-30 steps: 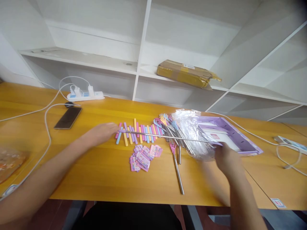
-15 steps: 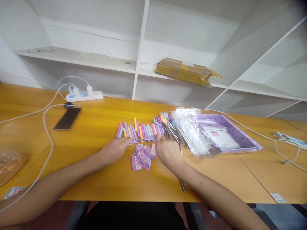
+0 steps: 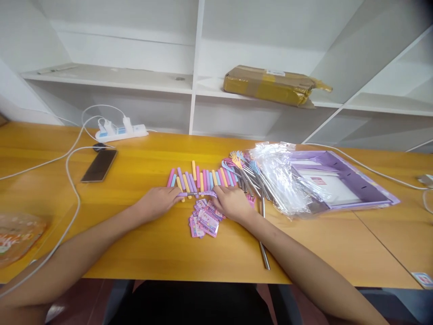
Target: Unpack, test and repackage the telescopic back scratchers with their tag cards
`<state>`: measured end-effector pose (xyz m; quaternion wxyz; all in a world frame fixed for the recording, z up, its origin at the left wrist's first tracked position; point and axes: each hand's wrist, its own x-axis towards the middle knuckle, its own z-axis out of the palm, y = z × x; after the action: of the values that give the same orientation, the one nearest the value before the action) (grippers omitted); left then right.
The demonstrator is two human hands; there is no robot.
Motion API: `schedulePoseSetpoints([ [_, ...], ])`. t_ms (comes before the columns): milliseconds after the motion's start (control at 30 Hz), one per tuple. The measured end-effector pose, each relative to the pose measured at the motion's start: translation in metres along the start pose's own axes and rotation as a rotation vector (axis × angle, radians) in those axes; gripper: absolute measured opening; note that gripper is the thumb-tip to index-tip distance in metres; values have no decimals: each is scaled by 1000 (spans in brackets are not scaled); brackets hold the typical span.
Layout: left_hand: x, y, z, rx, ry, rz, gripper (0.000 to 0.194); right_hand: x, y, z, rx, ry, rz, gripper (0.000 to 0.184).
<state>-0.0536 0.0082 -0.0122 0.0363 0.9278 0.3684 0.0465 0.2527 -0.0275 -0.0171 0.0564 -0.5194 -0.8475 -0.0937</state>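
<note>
A short purple back scratcher (image 3: 193, 194) with a metal middle is held level between both hands. My left hand (image 3: 158, 201) pinches its purple handle end. My right hand (image 3: 232, 203) has its fingers closed on the claw end, covering part of it. Just beyond lies a row of pink, blue, yellow and purple handle tubes (image 3: 203, 179). Below the scratcher are small printed cards (image 3: 207, 221) in a loose pile. Metal-rod back scratchers (image 3: 252, 174) with coloured claws are heaped beyond my right hand. One long scratcher (image 3: 264, 250) passes under my right wrist, its pink claw partly hidden.
Clear plastic bags (image 3: 279, 180) overlap a purple open box (image 3: 365, 189) on the right. A phone (image 3: 99, 165), a power strip (image 3: 122, 132) and white cables occupy the left. A taped carton (image 3: 267, 85) rests on the shelf. An orange printed bag (image 3: 20, 239) lies at far left.
The view has shifted slightly. The back scratcher between my hands shows more plainly now, and my right hand lies flatter around its claw end. Both hands still hold it.
</note>
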Motion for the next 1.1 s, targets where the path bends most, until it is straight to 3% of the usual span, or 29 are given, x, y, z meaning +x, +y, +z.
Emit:
schedulePoseSetpoints([
  [533, 4, 1, -23, 142, -82, 0, 25, -4, 6, -7, 52, 20, -83, 28],
  [800, 5, -11, -39, 182, -60, -29, 19, -10, 18, -41, 3, 85, -63, 32],
  [967, 2, -19, -52, 129, -65, -81, 24, -35, 54, -51, -24, 114, 14, 39],
  [1100, -1, -33, -61, 11, -106, -56, 29, -82, 113, -46, -60, 123, 236, 38],
])
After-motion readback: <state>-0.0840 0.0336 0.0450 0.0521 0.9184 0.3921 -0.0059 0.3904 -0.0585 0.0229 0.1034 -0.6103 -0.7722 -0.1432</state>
